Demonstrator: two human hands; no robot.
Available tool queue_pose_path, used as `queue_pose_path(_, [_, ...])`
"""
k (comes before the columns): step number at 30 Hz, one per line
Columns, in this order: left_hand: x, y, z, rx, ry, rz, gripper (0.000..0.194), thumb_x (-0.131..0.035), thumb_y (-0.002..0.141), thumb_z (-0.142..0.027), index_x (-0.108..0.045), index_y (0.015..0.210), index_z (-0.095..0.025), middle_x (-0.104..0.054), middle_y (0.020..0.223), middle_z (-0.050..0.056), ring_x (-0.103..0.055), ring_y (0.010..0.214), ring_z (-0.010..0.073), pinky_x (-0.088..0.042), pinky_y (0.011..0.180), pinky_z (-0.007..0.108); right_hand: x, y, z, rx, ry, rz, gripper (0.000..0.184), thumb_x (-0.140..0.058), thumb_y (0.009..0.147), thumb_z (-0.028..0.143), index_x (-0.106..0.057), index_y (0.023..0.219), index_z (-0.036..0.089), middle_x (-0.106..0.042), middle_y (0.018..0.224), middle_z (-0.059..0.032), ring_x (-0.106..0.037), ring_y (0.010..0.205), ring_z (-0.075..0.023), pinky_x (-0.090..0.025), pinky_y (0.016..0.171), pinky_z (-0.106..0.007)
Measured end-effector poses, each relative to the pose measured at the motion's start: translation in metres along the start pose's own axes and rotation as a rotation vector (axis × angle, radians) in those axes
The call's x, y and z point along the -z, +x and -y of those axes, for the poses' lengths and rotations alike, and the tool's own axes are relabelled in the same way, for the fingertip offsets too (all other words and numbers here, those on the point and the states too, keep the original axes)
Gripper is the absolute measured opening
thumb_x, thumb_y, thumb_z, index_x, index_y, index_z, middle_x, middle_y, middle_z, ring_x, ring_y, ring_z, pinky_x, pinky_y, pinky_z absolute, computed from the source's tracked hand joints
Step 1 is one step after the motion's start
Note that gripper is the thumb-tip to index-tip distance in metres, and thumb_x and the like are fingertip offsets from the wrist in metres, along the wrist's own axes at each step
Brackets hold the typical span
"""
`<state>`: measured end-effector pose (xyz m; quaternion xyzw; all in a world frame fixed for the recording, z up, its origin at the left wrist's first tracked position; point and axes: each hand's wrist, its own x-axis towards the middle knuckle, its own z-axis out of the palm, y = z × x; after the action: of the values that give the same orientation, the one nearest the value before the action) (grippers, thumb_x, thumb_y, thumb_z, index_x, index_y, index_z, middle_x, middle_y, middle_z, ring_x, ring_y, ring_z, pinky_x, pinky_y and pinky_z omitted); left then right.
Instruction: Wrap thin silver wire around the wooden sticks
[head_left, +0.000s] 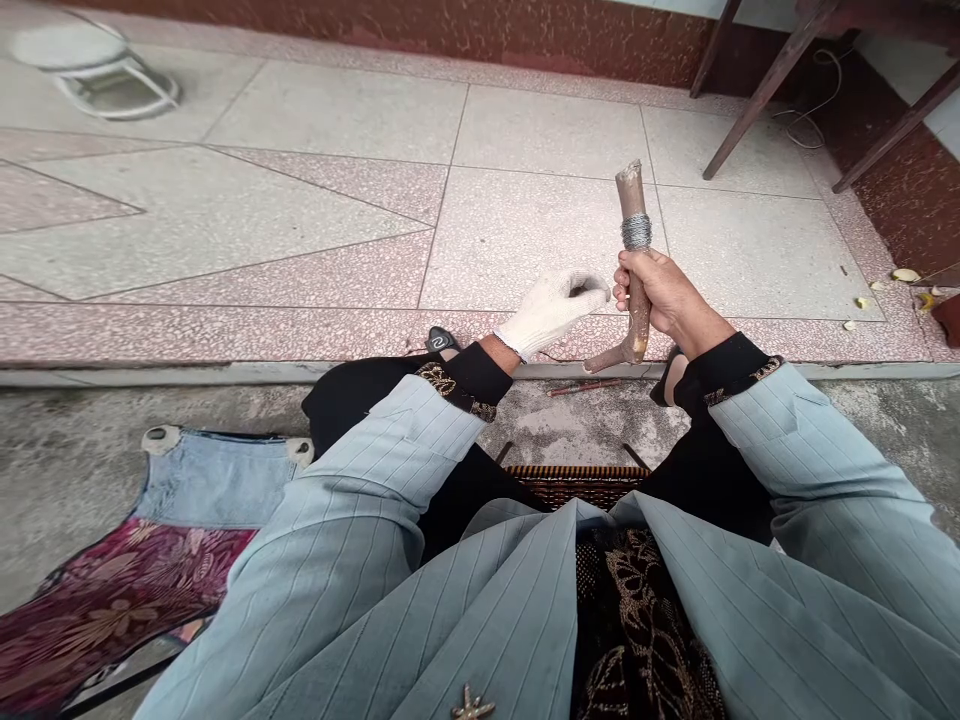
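My right hand (664,300), bare, is closed round a brown wooden stick (634,262) held upright in front of me. A band of grey wire (636,232) is wound round the stick just above my fingers, and a short side branch juts left at its lower end. My left hand (553,310) wears a white knit glove and hovers just left of the stick, its fingers curled toward it. I cannot make out whether the gloved fingers hold anything.
A thin stick (586,386) lies on the concrete by my feet. Patterned cloth (120,590) and a denim piece (217,480) lie at lower left. A white stool (94,65) stands far left; wooden furniture legs (765,85) stand at upper right. A woven seat edge (577,485) shows between my knees.
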<state>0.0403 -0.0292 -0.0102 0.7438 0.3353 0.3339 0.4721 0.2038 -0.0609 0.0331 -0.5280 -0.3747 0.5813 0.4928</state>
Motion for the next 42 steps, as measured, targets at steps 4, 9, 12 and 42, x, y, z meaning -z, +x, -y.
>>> queue_pose_path(4, [0.000, -0.002, -0.005, -0.059, 0.086, -0.115, 0.016, -0.056, 0.085, -0.025, -0.068, 0.088, -0.016, -0.069, 0.092, 0.004, -0.062, 0.088, 0.0156, -0.047, 0.084, 0.033, 0.001, 0.002, -0.002, -0.014, -0.009, -0.017, 0.019, -0.064, 0.081, 0.025, -0.046, 0.084, 0.022, -0.048, 0.063, 0.0049, -0.050, 0.051, -0.0087, -0.047, 0.045, -0.021])
queue_pose_path(9, [-0.003, -0.002, -0.007, -0.105, 0.350, -0.113, 0.015, -0.056, 0.085, -0.023, -0.069, 0.084, -0.017, -0.065, 0.093, 0.006, -0.060, 0.087, 0.0181, -0.045, 0.081, 0.034, -0.002, 0.000, -0.005, -0.025, -0.040, -0.021, 0.018, -0.065, 0.081, 0.026, -0.047, 0.082, 0.022, -0.050, 0.064, 0.0038, -0.051, 0.051, -0.0086, -0.045, 0.043, -0.020])
queue_pose_path(12, [-0.005, -0.003, -0.006, -0.147, 0.493, -0.089, 0.016, -0.054, 0.085, -0.022, -0.069, 0.081, -0.017, -0.063, 0.089, 0.007, -0.058, 0.084, 0.0188, -0.044, 0.078, 0.034, -0.006, -0.001, -0.008, -0.039, -0.075, -0.004, 0.018, -0.064, 0.082, 0.026, -0.047, 0.079, 0.022, -0.052, 0.064, 0.0021, -0.053, 0.053, -0.0094, -0.045, 0.042, -0.020])
queue_pose_path(42, [0.036, 0.002, -0.005, 0.059, 0.121, 0.192, 0.019, -0.057, 0.079, -0.019, -0.070, 0.093, -0.014, -0.060, 0.076, 0.002, -0.052, 0.065, 0.0111, -0.042, 0.064, 0.028, 0.020, 0.006, -0.007, -0.127, -0.097, 0.023, 0.020, -0.065, 0.081, 0.023, -0.046, 0.082, 0.022, -0.050, 0.059, 0.0032, -0.050, 0.045, -0.0096, -0.041, 0.037, -0.020])
